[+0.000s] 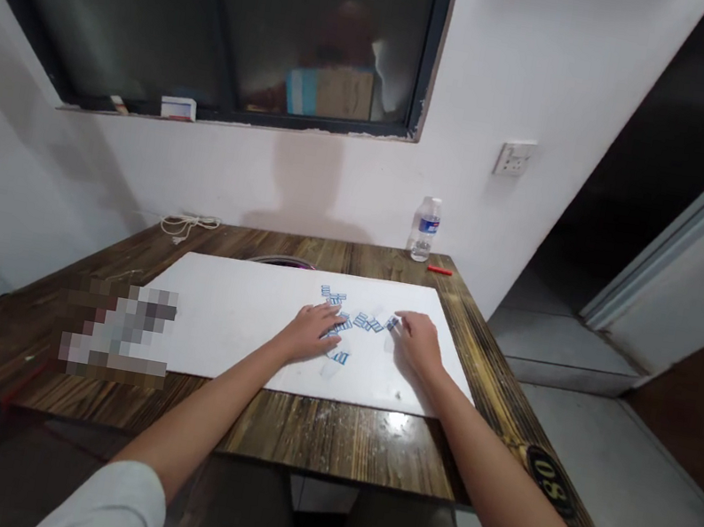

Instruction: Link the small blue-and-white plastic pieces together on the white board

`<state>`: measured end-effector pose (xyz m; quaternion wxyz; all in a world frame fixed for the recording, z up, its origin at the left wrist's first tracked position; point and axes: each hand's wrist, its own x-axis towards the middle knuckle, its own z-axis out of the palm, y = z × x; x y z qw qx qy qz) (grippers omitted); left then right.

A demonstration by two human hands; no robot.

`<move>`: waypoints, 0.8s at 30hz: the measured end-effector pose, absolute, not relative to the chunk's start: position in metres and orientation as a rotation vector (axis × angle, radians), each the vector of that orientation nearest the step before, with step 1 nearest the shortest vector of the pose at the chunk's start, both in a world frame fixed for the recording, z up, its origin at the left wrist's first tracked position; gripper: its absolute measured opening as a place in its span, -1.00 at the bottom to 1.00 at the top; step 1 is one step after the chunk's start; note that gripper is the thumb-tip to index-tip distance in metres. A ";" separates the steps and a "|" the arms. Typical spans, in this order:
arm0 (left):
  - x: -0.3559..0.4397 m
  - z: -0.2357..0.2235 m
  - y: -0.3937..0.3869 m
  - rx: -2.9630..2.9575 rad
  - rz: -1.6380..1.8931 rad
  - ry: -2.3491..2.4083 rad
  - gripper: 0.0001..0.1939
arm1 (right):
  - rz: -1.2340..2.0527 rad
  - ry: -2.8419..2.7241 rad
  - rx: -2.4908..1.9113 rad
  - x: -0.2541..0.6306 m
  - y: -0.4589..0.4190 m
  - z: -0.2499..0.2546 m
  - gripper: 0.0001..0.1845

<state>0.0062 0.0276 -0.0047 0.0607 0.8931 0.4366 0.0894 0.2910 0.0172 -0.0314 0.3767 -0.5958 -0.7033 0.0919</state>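
Several small blue-and-white printed pieces (356, 321) lie scattered across the middle of a white board (227, 324). My left hand (312, 331) rests flat and palm down on the board, its fingertips among the pieces. My right hand (419, 345) lies palm down to the right of them, its fingertips at or touching the rightmost piece. Neither hand visibly holds anything. The board rests on a dark wood-grain table (350, 434).
At the table's far edge stand a plastic water bottle (426, 229) and a small red stick (439, 270). A white cord (189, 225) lies at the far left. A pixelated patch (117, 332) hides part of the table's left side.
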 end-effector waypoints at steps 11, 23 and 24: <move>0.006 0.012 0.040 2.565 -0.087 1.208 0.00 | 0.625 -1.747 -1.430 0.311 0.036 -0.040 -0.59; 0.020 -0.002 0.026 2.595 0.371 1.436 -0.37 | 0.307 -1.945 -1.737 0.290 0.024 -0.025 -0.50; 0.021 -0.002 0.026 2.586 0.445 1.432 -0.44 | 0.313 -1.917 -1.723 0.290 0.025 -0.026 -0.59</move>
